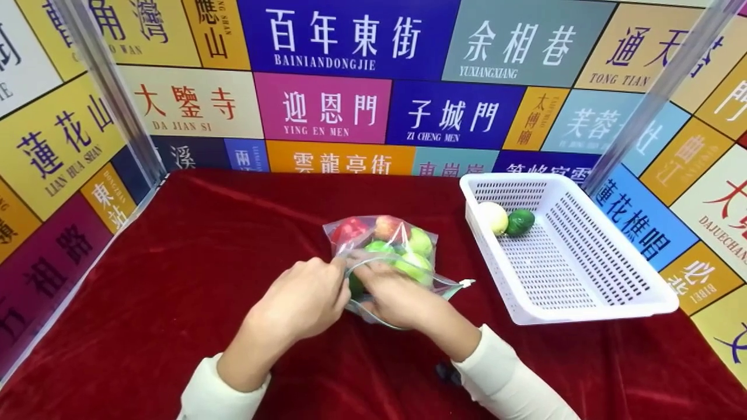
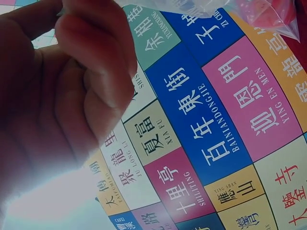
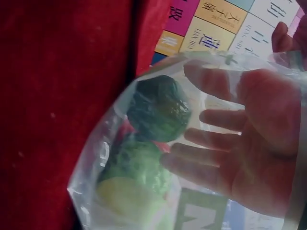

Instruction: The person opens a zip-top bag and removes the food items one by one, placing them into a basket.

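Note:
A clear zip bag point(image 1: 444, 286) with a white slider lies on the red cloth in the head view. Inside it are a red fruit point(image 1: 350, 229), a red-and-yellow apple point(image 1: 387, 226) and several green fruits point(image 1: 415, 266). My left hand point(image 1: 300, 297) grips the left edge of the bag's mouth with curled fingers. My right hand point(image 1: 402, 294) reaches through the mouth. Seen through the plastic in the right wrist view, its fingers are extended, with a dark green fruit point(image 3: 160, 109) just beyond their tips. In the left wrist view, curled left fingers show beside the bag's corner.
A white perforated basket point(image 1: 595, 315) stands to the right, holding a pale yellow round fruit point(image 1: 493, 218) and a dark green fruit point(image 1: 520, 222). A small dark object point(image 1: 448, 373) lies by the right sleeve. Printed panels point(image 1: 344, 38) rise behind the cloth.

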